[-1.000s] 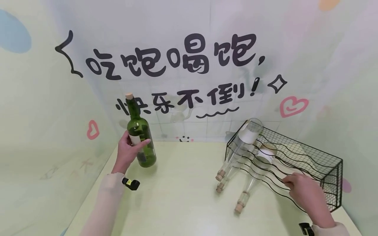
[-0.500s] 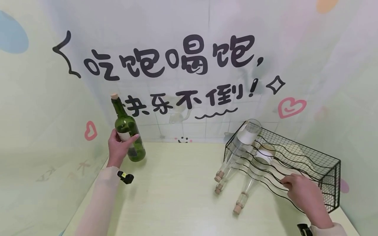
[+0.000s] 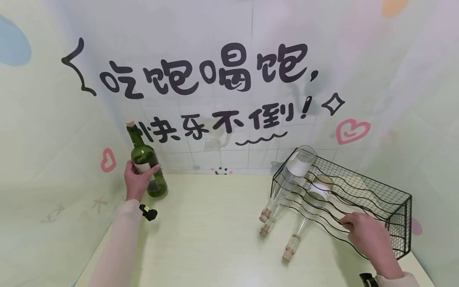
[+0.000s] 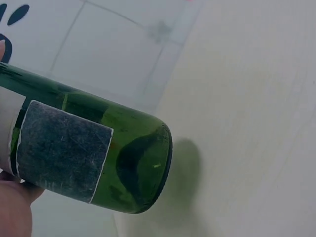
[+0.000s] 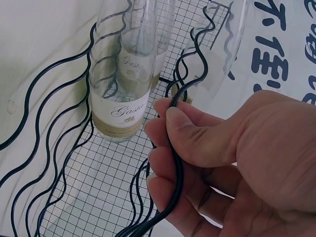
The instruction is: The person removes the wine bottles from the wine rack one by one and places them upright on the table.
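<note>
My left hand (image 3: 138,179) grips a green wine bottle (image 3: 143,152) round its middle, at the back left of the table. The bottle is corked and leans slightly, neck to the left. Its dark label (image 4: 64,148) and base fill much of the left wrist view, with a shadow beside the base. On the right, my right hand (image 3: 369,237) pinches a wavy front wire (image 5: 177,168) of a black wire wine rack (image 3: 399,205) between thumb and fingers. Corked clear glass bottles (image 3: 301,165) lie in the rack, necks toward the front.
The pale table (image 3: 215,223) meets a printed back wall (image 3: 229,24) and side walls. Cork ends (image 3: 288,255) of the clear bottles jut out past the rack's front over the table. The rack stands angled near the right edge.
My left hand has carried the green bottle to the left, its base ending lower toward the table. My right hand stays on the rack wire, and the clear bottles have not moved.
</note>
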Demonstrator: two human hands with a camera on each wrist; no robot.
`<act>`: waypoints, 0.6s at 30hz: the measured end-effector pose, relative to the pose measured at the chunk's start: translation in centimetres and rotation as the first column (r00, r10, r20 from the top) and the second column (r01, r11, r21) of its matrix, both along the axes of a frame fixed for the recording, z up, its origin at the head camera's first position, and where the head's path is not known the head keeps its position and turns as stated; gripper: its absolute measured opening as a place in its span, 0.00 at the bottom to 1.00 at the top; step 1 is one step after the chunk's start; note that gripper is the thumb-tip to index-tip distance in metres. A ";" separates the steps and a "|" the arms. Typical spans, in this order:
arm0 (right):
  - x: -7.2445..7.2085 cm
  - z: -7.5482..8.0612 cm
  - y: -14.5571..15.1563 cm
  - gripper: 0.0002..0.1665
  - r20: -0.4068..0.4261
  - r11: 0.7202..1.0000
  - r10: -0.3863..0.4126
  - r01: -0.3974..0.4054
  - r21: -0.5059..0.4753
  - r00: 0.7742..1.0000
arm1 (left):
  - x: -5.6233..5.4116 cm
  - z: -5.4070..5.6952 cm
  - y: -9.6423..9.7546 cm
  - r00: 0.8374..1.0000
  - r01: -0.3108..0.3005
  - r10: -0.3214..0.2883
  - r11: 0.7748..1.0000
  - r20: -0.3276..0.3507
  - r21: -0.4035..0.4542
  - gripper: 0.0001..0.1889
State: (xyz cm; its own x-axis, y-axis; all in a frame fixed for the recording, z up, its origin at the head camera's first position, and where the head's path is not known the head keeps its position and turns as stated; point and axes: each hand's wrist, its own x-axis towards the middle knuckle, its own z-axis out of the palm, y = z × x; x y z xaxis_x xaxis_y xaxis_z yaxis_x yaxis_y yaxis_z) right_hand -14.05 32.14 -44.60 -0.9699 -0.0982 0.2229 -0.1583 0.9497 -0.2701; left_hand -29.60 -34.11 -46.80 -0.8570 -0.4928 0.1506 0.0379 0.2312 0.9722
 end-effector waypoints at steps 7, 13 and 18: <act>0.1 -0.2 -0.1 0.10 0.001 1.000 -0.003 0.003 -0.005 1.000 | -0.3 -1.4 -0.8 1.000 -0.030 0.031 0.998 -0.003 0.050 0.46; 0.0 -0.2 -0.2 0.10 -0.011 1.000 0.001 -0.001 0.001 1.000 | -0.3 -1.9 -0.9 0.998 -0.048 0.051 0.995 -0.028 0.088 0.44; 0.1 -0.1 0.0 0.10 -0.017 1.000 -0.002 0.002 0.006 1.000 | -0.1 -1.7 -0.4 0.998 -0.043 0.049 0.992 -0.043 0.116 0.43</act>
